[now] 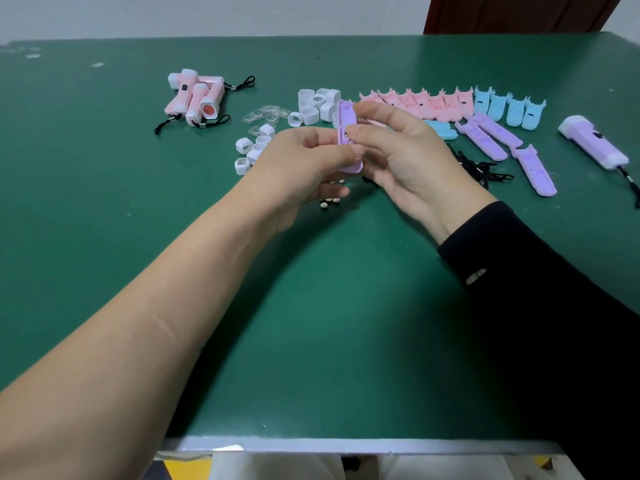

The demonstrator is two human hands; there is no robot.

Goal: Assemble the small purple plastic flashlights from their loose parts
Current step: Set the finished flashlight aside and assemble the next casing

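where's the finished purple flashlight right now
In the head view, the finished purple flashlight lies at the far right of the green table, just right of the loose purple shell halves.

Left hand (301,164) on a bare forearm (166,292) and right hand (412,157) in a black sleeve (526,271) meet mid-frame, fingers curled, both pinching one purple flashlight shell (343,123).

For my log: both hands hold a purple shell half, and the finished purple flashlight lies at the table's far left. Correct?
One error: the head view shows the finished purple flashlight lying at the far right. The left hand and right hand do hold the purple shell half.
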